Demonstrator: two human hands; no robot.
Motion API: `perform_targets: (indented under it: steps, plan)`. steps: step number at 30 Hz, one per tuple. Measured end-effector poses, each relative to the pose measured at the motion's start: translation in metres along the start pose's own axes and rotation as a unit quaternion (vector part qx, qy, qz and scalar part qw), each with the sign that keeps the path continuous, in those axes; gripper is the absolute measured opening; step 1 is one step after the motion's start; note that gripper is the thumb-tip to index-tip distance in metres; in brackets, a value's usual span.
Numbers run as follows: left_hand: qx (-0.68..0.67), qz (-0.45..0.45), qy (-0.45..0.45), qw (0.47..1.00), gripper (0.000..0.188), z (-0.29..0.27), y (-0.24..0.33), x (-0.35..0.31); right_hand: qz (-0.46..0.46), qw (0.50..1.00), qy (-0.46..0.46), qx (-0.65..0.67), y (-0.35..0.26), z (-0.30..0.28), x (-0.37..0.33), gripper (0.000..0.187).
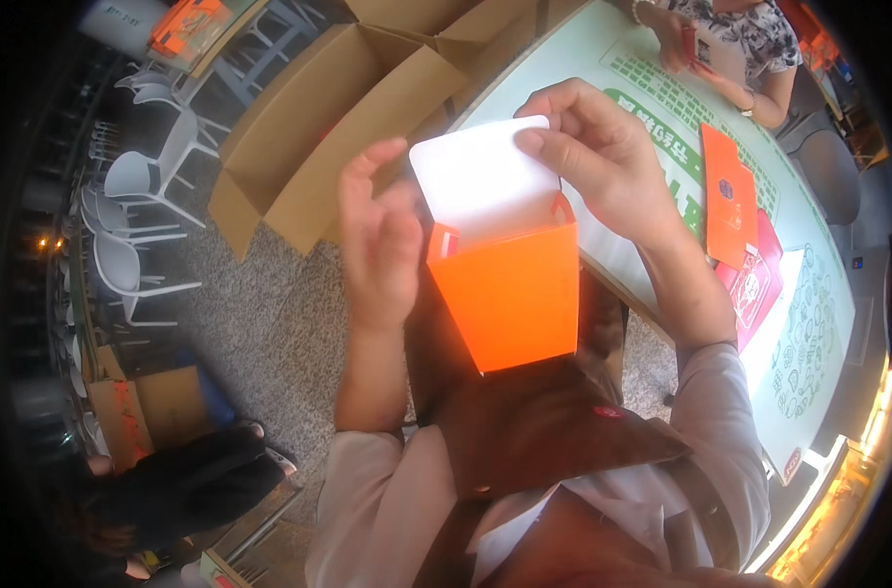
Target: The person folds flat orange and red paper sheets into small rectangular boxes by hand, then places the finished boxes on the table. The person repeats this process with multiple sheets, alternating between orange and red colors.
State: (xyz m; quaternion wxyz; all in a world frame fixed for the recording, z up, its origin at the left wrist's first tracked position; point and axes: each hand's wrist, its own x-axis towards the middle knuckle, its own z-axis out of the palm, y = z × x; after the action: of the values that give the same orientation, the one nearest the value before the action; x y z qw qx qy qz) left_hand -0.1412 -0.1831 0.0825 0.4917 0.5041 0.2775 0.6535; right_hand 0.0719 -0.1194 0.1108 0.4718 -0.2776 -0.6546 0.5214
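Note:
An orange folding paper box (515,299) is in front of my chest, wider at the top than at its base. Its lid flap (480,176) stands raised, showing the white inner side, and small side tabs stick up at the opening. My right hand (598,162) pinches the flap's upper right corner between thumb and fingers. Beside the box's left edge is my left hand (382,240), palm toward it and fingers apart. Whether the left hand touches the box I cannot tell.
At the right, a white-and-green table (652,255) bears flat orange cartons (728,201) and a red printed piece (755,284). Large open cardboard boxes (343,122) stand ahead. White chairs (137,176) line the left. Another person (735,59) sits across the table; someone in dark clothes (191,480) is lower left.

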Motion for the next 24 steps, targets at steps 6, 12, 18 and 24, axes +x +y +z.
perform_targets:
  steps: [6, 12, 18, 24]
  plan:
    - [0.118, -0.045, -0.019, 0.992, 0.025, 0.003, 0.013, 0.019, -0.029, 0.999, 0.002, -0.04, 0.003, 0.001, -0.001, 0.009]
    - [0.187, 0.016, -0.007, 0.982, 0.012, -0.002, 0.008, 0.018, -0.021, 0.997, -0.021, -0.072, -0.003, -0.001, 0.0, 0.014]
    - [0.243, 0.052, -0.03, 0.968, 0.012, -0.007, -0.002, 0.019, 0.086, 0.991, -0.093, -0.05, -0.001, -0.007, 0.007, 0.022]
    - [0.237, -0.007, -0.051, 0.97, 0.015, -0.015, -0.006, 0.021, 0.148, 0.984, -0.094, -0.027, 0.003, -0.005, 0.005, 0.016]
